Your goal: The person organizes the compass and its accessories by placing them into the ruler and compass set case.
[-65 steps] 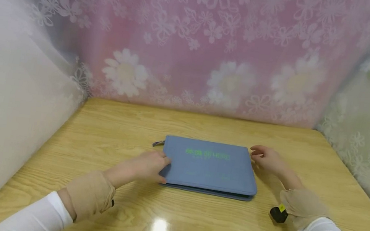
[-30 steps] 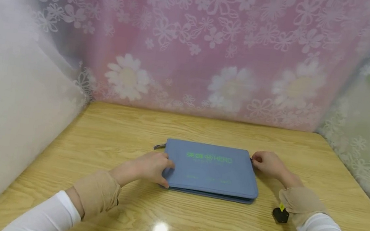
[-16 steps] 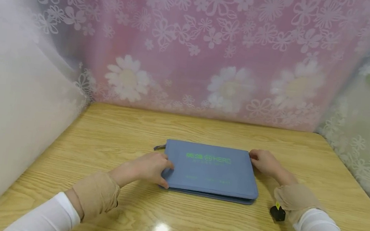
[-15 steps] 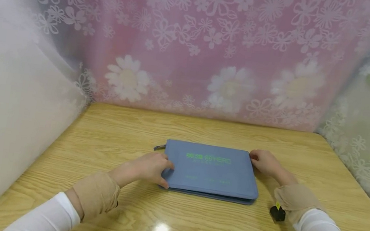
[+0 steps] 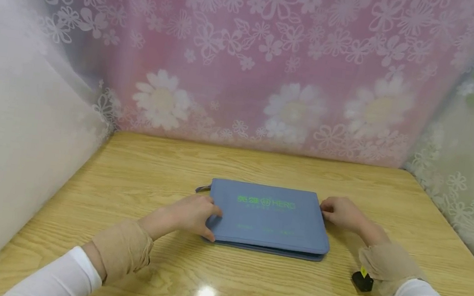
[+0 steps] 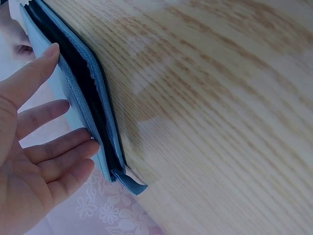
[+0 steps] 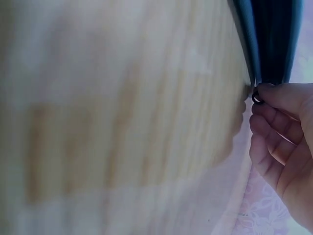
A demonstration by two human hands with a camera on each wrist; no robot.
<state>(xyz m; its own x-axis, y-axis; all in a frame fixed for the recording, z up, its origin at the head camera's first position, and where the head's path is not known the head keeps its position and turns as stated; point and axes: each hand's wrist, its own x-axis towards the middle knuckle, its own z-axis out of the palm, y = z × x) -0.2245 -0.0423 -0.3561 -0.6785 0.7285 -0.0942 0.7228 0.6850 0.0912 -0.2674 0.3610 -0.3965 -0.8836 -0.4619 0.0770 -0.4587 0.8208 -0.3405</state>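
Note:
A flat blue zip case point(image 5: 272, 219) with green lettering lies on the wooden table. Along its left edge, the left hand point(image 5: 193, 212) steadies it with loosely extended fingers, the thumb near the front corner. The left wrist view shows several fingertips against the case's side point(image 6: 78, 98), whose zip gapes over a dark inside. A fabric tab point(image 6: 129, 183) sticks out at its far-left end. Beside the right edge is the right hand point(image 5: 344, 214). In the right wrist view, its thumb and forefinger pinch a small dark zipper pull point(image 7: 257, 97); its other fingers are curled.
The wooden table point(image 5: 165, 154) extends on all sides of the case. Pink floral cloth point(image 5: 236, 83) hangs behind it, with pale cloth at left and right. A black wrist device point(image 5: 362, 282) hangs beneath the right wrist.
First apart from the case, the right hand came to its right edge and took the zipper pull. Since half a second ago it has slid slightly nearer along that edge. The left hand stays put.

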